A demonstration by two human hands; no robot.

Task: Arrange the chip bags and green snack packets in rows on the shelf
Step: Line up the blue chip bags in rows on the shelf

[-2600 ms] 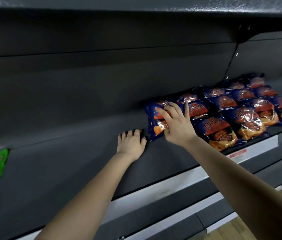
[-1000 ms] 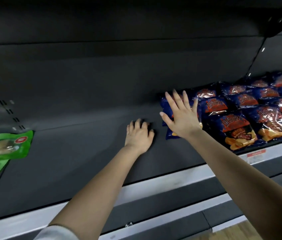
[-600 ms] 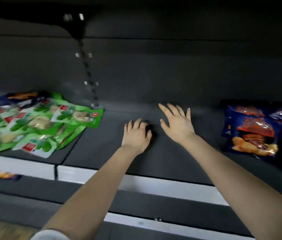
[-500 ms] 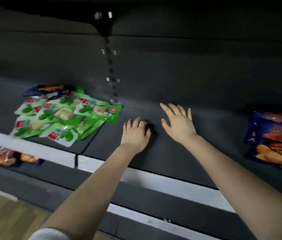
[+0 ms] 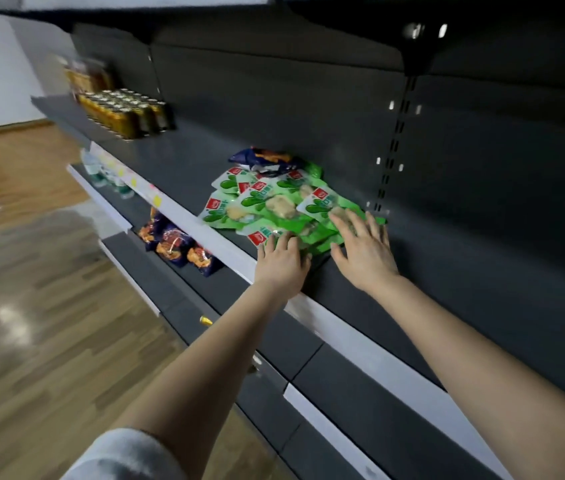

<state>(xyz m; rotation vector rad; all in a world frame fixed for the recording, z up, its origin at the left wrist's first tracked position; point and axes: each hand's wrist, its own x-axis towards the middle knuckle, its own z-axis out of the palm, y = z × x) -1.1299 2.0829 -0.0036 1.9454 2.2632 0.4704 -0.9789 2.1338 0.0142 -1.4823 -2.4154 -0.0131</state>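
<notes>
Here in the head view, a loose pile of green snack packets (image 5: 274,206) is lying flat on the dark grey shelf (image 5: 454,271) at the centre of the frame. The packets are overlapping in a fan. Most are pointing their red-logo ends toward frame left, with their long axes running roughly across to the right. A blue chip bag (image 5: 263,159) is lying at the back of the pile, touching it, its long axis also running left to right.

The left hand (image 5: 281,263) is resting palm down with relaxed fingers on the pile's near edge. The right hand (image 5: 364,251) is spreading flat, its straight fingers touching the pile's right edge. The hands are sitting apart, neither one gripping anything.

More chip bags (image 5: 177,247) are lying on the lower shelf at left centre, and gold cans (image 5: 125,110) are standing in rows at upper left.
</notes>
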